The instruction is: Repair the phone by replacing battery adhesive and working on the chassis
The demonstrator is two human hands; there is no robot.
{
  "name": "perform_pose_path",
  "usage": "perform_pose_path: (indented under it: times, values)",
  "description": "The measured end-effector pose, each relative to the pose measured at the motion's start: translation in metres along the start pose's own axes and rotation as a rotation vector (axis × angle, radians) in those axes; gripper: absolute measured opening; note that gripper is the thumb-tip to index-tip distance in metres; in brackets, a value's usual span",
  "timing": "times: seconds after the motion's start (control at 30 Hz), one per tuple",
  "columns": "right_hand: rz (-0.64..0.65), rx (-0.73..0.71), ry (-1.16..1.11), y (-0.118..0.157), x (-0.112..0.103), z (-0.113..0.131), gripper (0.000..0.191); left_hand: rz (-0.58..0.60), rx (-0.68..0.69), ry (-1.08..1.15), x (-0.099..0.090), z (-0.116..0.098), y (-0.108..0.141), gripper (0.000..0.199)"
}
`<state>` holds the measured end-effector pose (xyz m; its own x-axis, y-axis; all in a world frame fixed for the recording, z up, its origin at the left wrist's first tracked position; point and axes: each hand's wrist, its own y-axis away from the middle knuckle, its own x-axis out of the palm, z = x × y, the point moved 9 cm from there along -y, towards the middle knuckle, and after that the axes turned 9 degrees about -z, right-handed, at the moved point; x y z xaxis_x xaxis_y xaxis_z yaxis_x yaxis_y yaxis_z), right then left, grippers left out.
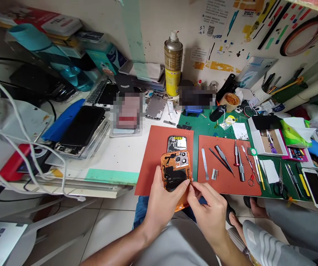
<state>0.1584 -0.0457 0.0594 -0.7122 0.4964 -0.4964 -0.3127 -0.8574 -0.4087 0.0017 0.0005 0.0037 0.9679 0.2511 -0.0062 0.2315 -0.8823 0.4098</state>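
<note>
An orange phone housing (183,197) with camera rings at its top and a black part inside is held tilted over the mat's front edge. My left hand (161,195) is closed around its left side, the thumb lying across the lower inside. At the right edge of the housing, my right hand (207,203) pinches with thumb and forefinger; whatever is between those fingertips is too small to make out. Just beyond the housing, an opened phone body (177,143) with bare circuitry lies on the reddish-brown mat (153,159).
A second mat (225,177) carries tweezers (205,164), screwdrivers (239,162) and small tools. Scissors (281,184) and a white phone (317,188) lie farther right. A spray can (173,62) stands behind. White cables (34,140) hang at left. Another person's leg (270,236) is at lower right.
</note>
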Motion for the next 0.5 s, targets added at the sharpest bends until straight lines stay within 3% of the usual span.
perform_pose_path:
  times: [0.5]
  values:
    - [-0.029, -0.092, 0.030, 0.0010, -0.0024, 0.0081, 0.012, 0.027, -0.027, -0.033, 0.0040, 0.0003, 0.0001, 0.049]
